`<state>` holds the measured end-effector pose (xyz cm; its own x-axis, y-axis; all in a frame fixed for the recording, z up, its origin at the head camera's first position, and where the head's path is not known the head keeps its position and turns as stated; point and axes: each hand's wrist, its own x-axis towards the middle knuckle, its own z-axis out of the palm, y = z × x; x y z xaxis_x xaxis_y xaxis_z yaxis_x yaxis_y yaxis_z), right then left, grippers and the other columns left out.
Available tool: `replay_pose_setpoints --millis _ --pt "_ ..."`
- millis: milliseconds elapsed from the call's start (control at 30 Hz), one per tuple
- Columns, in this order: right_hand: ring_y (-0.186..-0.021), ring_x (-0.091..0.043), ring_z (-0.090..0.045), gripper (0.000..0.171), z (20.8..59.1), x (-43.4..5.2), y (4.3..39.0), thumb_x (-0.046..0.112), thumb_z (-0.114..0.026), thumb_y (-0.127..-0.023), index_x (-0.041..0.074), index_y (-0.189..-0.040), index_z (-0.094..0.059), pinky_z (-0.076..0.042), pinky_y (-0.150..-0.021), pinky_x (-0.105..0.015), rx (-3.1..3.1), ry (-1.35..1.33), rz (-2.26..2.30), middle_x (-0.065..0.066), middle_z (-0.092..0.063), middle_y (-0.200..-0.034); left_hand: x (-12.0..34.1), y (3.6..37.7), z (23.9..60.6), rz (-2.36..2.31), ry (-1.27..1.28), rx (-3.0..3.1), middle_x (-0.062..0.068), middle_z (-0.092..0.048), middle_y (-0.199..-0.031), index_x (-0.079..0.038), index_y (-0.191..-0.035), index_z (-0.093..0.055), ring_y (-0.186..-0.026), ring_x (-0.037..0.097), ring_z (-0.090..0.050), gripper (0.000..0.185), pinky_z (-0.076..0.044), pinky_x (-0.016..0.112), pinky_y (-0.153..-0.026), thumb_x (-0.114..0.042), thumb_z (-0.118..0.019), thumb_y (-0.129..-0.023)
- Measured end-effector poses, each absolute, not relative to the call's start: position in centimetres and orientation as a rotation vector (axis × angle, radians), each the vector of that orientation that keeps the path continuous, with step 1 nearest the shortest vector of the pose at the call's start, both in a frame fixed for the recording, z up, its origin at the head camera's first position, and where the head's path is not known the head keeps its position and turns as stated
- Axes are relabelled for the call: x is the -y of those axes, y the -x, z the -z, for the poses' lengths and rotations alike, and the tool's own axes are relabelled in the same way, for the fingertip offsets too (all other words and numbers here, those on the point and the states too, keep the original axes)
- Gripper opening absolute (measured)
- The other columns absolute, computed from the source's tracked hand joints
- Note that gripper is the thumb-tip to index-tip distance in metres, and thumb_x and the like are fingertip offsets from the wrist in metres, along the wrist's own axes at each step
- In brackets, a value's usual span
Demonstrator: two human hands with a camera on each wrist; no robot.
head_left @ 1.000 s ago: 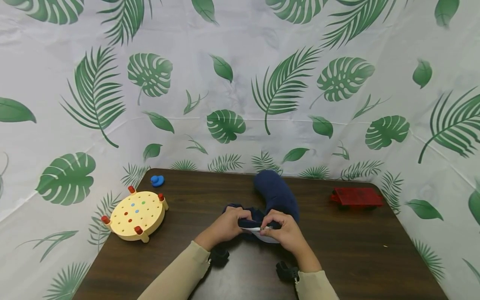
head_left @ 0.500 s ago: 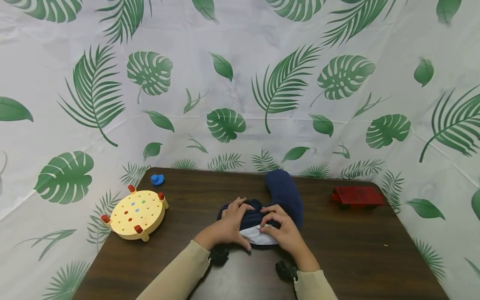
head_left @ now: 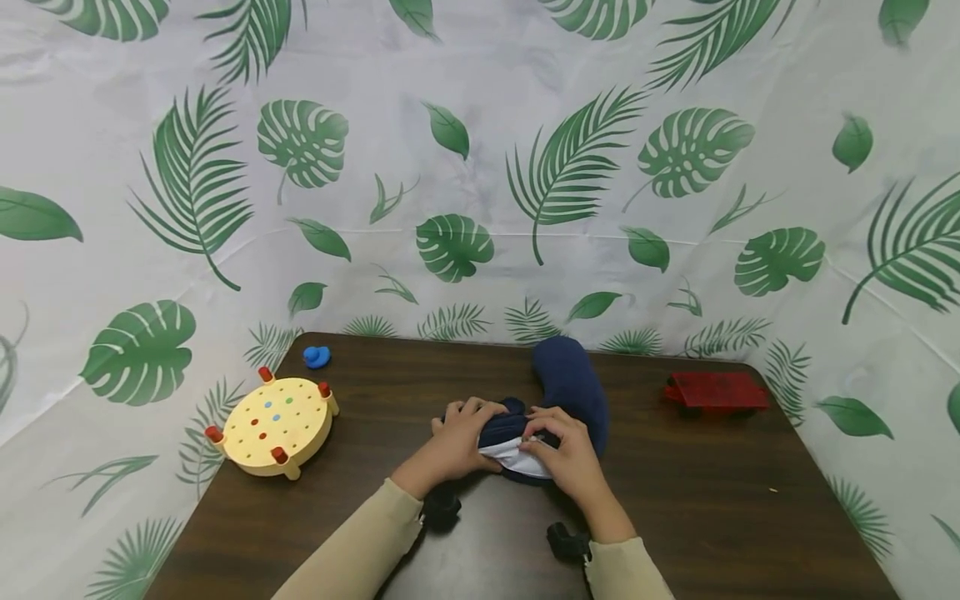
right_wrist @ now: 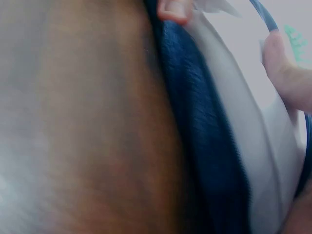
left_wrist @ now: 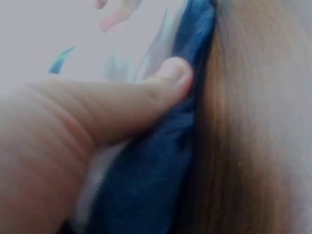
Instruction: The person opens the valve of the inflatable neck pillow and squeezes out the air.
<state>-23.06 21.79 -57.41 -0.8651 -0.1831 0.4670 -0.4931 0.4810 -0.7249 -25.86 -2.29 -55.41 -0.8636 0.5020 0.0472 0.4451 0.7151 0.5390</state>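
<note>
A navy-blue fleece cover [head_left: 570,385] with a white inner pad [head_left: 512,456] lies on the dark wooden table [head_left: 675,500] near its middle. My left hand [head_left: 454,442] grips the cover's left side, fingers curled over the top. My right hand [head_left: 566,454] pinches the blue edge above the white pad. In the left wrist view my thumb [left_wrist: 146,97] presses on the blue fabric [left_wrist: 151,170] beside the white pad [left_wrist: 117,63]. The right wrist view shows the blue fabric [right_wrist: 204,126] and white pad [right_wrist: 253,146] close up.
A round yellow peg board [head_left: 274,423] with red pegs sits at the table's left edge. A small blue duck [head_left: 316,357] lies behind it. A red toy vehicle [head_left: 716,392] stands at the right rear. Leaf-print cloth [head_left: 480,167] surrounds the table.
Both hands have shifted a little away from me on the cover. The blue end has swung to the right, and more of the white pad shows between my hands.
</note>
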Motion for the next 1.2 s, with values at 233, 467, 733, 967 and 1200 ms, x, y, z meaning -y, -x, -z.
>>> replay_pose_setpoints --millis 233,467,733,967,1200 --pt "-0.108 -0.021 -0.071 0.023 57.4 -22.3 23.2 0.01 -0.094 -0.084 0.024 -0.091 -0.078 -0.05 -0.101 -0.017 2.31 -0.645 -1.508 0.0 -0.076 -0.105 2.4 26.5 55.8 -1.063 -0.884 -2.702 0.001 -0.07 -0.138 -0.029 -0.136 -0.065 -0.119 0.033 -0.06 0.065 -0.042 0.06 -0.092 -0.028 -0.099 -0.08" --pt "-0.101 -0.015 -0.069 0.023 57.0 -22.6 22.9 0.011 -0.094 -0.083 0.025 -0.092 -0.078 -0.04 -0.104 -0.023 2.297 -0.672 -1.533 0.003 -0.075 -0.099 2.3 26.8 55.9 -1.205 -0.913 -2.625 -0.006 -0.079 -0.11 -0.026 -0.112 -0.071 -0.098 0.011 -0.07 0.042 -0.055 0.036 -0.09 -0.02 -0.098 -0.08" --pt "-0.104 -0.016 -0.065 0.023 56.6 -22.7 22.8 0.017 -0.095 -0.084 0.031 -0.09 -0.078 -0.038 -0.102 -0.027 2.37 -0.617 -1.524 0.01 -0.075 -0.096 2.2 27.0 55.9 -1.228 -0.972 -2.607 -0.012 -0.071 -0.086 -0.022 -0.093 -0.071 -0.078 0.004 -0.06 0.03 -0.052 0.024 -0.078 -0.015 -0.097 -0.079" --pt "-0.106 -0.016 -0.063 0.022 56.5 -22.6 22.5 0.018 -0.094 -0.085 0.032 -0.089 -0.078 -0.038 -0.103 -0.029 2.392 -0.596 -1.525 0.01 -0.075 -0.095 2.1 26.9 55.6 -1.242 -0.993 -2.58 -0.013 -0.066 -0.08 -0.021 -0.088 -0.072 -0.074 0.003 -0.057 0.028 -0.05 0.023 -0.074 -0.012 -0.096 -0.079" --pt "-0.108 -0.016 -0.06 0.022 56.3 -22.8 22.4 0.021 -0.095 -0.084 0.036 -0.088 -0.078 -0.038 -0.102 -0.032 2.466 -0.555 -1.532 0.013 -0.075 -0.094 2.2 26.8 55.6 -1.247 -1.005 -2.584 -0.012 -0.063 -0.078 -0.02 -0.083 -0.069 -0.072 0.004 -0.055 0.029 -0.05 0.024 -0.073 -0.01 -0.096 -0.077"
